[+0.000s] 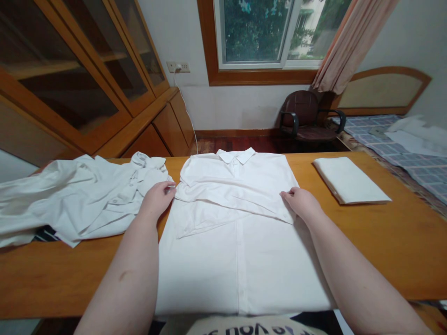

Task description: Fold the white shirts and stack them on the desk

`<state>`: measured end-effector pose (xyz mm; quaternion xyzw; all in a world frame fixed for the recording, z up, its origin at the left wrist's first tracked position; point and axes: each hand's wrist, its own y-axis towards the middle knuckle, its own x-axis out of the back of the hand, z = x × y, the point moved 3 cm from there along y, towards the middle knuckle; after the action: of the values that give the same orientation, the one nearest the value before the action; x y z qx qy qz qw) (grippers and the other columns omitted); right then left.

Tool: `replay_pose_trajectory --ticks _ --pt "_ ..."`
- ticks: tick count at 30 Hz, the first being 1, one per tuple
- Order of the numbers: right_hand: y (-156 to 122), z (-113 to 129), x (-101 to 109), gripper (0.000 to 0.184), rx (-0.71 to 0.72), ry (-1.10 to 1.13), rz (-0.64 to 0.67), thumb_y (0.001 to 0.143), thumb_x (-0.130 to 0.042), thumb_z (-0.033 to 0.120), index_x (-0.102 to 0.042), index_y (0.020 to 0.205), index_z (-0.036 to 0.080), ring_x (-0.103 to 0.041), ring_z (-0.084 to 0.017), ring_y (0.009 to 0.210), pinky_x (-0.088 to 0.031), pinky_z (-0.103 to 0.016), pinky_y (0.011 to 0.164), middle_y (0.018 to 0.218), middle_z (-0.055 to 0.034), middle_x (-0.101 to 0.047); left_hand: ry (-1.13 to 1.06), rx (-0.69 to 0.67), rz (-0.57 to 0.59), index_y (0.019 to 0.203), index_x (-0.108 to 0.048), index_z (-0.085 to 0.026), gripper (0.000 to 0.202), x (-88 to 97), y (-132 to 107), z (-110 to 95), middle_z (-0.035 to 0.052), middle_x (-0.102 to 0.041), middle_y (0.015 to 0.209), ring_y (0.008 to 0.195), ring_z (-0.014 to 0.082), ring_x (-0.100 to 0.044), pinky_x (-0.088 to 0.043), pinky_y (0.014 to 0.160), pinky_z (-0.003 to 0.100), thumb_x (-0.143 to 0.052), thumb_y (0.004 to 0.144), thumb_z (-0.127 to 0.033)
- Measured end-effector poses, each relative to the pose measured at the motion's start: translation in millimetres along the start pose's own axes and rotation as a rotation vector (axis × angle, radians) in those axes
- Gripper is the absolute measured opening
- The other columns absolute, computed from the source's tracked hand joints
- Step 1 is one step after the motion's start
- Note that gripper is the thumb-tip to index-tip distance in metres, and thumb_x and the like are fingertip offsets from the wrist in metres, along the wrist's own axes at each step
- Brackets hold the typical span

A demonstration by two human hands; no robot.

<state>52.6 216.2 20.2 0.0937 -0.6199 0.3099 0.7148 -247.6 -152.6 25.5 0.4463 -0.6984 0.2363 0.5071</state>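
Note:
A white collared shirt [237,242] lies flat on the wooden table [401,242], collar at the far side, with its sleeves folded across the chest. My left hand [157,200] is closed, pinching the shirt's left edge by the folded sleeve. On the shirt's right edge my right hand [302,202] is closed, fingers curled on the cloth near the end of the folded sleeve. Both forearms reach in from the near edge.
A heap of crumpled white shirts [77,200] covers the table's left part. A folded white garment [349,180] lies at the far right. Behind the table stand a dark armchair [307,118], a wooden cabinet [87,93] and a bed [408,149].

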Motion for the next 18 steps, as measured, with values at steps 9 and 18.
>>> replay_pose_trajectory --ticks 9,18 --pt "4 -1 -2 0.035 0.056 0.013 -0.046 0.084 -0.047 0.05 -0.067 0.089 0.02 -0.062 -0.024 0.081 -0.039 -0.03 0.061 0.087 -0.0091 -0.069 0.052 -0.14 0.158 0.124 -0.054 -0.017 0.056 -11.8 -3 -8 0.0085 -0.062 0.122 0.108 0.0234 -0.058 -0.044 0.095 0.031 -0.049 0.069 -0.023" --pt "6 -3 2 0.033 0.056 0.035 -0.027 0.085 -0.049 0.046 -0.066 0.085 0.019 -0.062 -0.022 0.075 -0.037 -0.028 0.059 0.081 -0.0086 -0.069 0.109 0.018 0.023 0.087 -0.059 -0.021 0.021 -14.2 1 -5 0.006 -0.065 0.09 0.084 0.0224 -0.061 -0.048 0.076 0.03 -0.051 0.067 -0.019"
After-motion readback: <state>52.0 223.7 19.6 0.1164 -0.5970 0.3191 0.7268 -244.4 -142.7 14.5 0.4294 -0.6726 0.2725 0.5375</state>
